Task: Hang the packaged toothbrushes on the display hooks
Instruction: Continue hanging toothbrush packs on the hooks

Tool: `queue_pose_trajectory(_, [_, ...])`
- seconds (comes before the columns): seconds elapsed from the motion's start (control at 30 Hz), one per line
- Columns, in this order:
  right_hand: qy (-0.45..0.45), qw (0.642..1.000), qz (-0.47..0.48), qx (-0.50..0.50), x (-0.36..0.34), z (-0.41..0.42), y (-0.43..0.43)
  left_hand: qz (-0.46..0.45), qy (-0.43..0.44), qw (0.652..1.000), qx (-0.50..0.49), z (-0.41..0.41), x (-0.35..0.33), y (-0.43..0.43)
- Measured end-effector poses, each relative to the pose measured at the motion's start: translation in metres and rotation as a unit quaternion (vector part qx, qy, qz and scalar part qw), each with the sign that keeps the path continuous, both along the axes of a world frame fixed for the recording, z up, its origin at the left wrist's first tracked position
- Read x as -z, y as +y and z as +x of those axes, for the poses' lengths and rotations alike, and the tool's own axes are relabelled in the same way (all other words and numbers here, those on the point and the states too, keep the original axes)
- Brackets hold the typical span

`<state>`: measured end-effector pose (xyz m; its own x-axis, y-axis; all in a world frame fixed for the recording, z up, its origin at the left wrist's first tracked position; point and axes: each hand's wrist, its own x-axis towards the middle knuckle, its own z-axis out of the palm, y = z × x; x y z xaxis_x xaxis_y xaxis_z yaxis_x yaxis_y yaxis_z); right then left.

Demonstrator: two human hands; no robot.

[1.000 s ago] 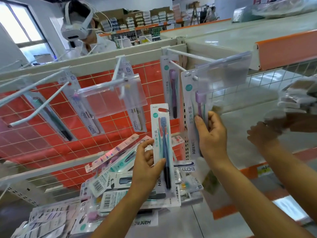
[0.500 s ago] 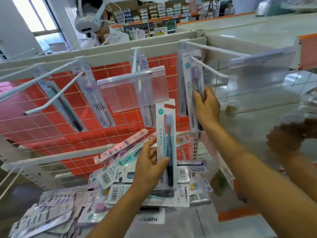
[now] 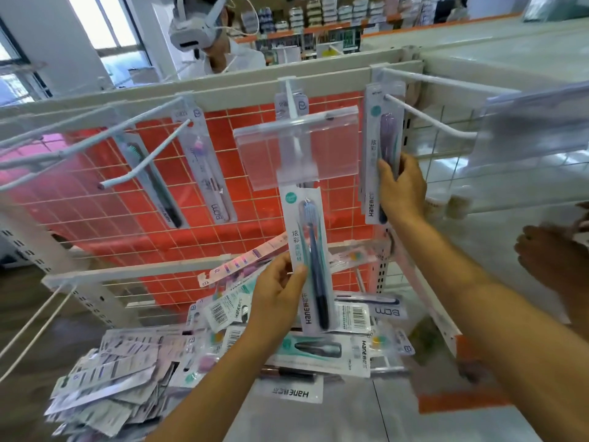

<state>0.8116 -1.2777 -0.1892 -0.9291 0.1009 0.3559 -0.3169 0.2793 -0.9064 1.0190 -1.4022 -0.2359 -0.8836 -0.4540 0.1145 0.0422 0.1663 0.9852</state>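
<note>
Toothbrushes in the head view come sealed in long, flat card-and-plastic packs. I judge them light, fairly stiff lengthwise yet easy to bend, and slick on the clear face.

The left hand (image 3: 277, 295) pinches a blue toothbrush pack (image 3: 310, 266) at its lower half, thumb on the front and fingers behind. It holds the pack upright in front of the red grid panel (image 3: 248, 218), with the top edge reaching up to the clear price-tag holder (image 3: 296, 148).

The right hand (image 3: 401, 189) has its fingers curled round the middle of a purple toothbrush pack (image 3: 384, 145). The top of that pack is threaded on the far-right hook (image 3: 427, 118), close to the back rail.

A loose pile of packs (image 3: 223, 346) lies on the shelf (image 3: 350, 422), near the person.

Holding low on the card leaves the top free for hanging. A grip on the card edges, not the slippery blister, should best steer a pack onto a hook tip.
</note>
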Motion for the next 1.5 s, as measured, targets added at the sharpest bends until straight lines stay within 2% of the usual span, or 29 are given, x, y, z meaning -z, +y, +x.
queue_pose_trajectory(0.17, [0.010,0.999,-0.009,0.038,0.007,0.014,0.005,0.011,0.009,1.000,0.005,0.004,-0.007,0.001])
queue_pose_trajectory(0.27, [0.053,0.998,-0.012,0.038,0.011,0.044,0.002,0.021,0.017,1.000,0.012,0.005,-0.009,0.000])
queue_pose_trajectory(0.33, [0.073,0.997,-0.024,0.004,0.012,0.068,-0.004,0.020,0.021,0.999,0.016,0.005,-0.008,-0.002])
queue_pose_trajectory(0.5, [0.048,0.987,-0.082,-0.133,0.012,0.115,-0.022,0.011,0.043,0.999,0.009,0.009,-0.014,-0.006])
queue_pose_trajectory(0.73, [0.046,0.968,-0.076,-0.233,0.010,0.140,-0.045,0.019,0.050,0.999,-0.001,0.017,-0.014,-0.028])
queue_pose_trajectory(0.97, [0.062,0.970,-0.035,-0.233,0.005,0.159,-0.070,0.033,0.057,0.998,-0.011,0.035,-0.011,-0.052])
queue_pose_trajectory(1.5, [0.028,0.958,-0.073,-0.278,0.010,0.199,-0.140,0.032,0.059,0.997,-0.038,0.082,-0.019,-0.114])
